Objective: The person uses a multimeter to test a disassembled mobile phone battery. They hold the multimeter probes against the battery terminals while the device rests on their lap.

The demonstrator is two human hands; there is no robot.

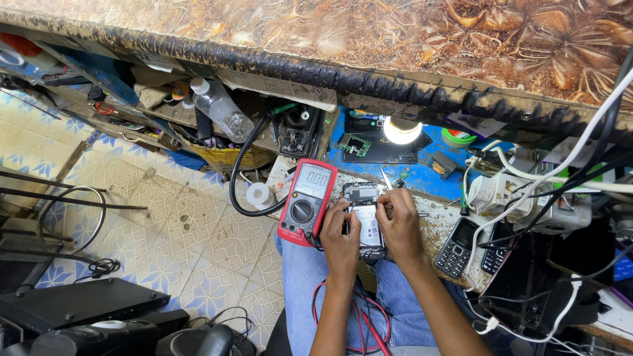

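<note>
At frame centre the opened phone [364,217] lies lengthwise up the frame, back exposed, gripped between both hands: left hand [340,238] and right hand [398,227], fingers closed on its edges.

Both hands [372,234] hide the opened phone's [364,198] lower half and sides.

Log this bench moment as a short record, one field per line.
Left hand: grips the left edge of the opened phone
Right hand: on the phone's right edge
Meter: red multimeter just left of the phone
Lamp: lit bulb above
Other phones: two keypad handsets at right
Floor: patterned tiles
</note>
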